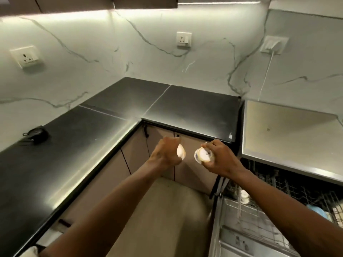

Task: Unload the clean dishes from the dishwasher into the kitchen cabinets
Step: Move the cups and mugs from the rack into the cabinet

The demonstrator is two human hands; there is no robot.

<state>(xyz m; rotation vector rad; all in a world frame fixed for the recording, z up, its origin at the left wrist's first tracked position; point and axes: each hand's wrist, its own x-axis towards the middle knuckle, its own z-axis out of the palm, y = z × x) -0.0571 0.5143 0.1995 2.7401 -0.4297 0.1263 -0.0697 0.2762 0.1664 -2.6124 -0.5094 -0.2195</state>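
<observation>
Near frame centre, my left fingers (168, 151) clamp a pale cup (181, 152), my right fingers (216, 146) a white cup (203, 154).

light: bright under-cabinet strip (55, 13) | glare: streaks on dark countertop (74, 145) | blur: soft overall | edges: wide-angle bowing

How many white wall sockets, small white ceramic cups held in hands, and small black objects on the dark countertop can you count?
White wall sockets: 3
Small white ceramic cups held: 2
Small black object on the dark countertop: 1
Total: 6
</observation>
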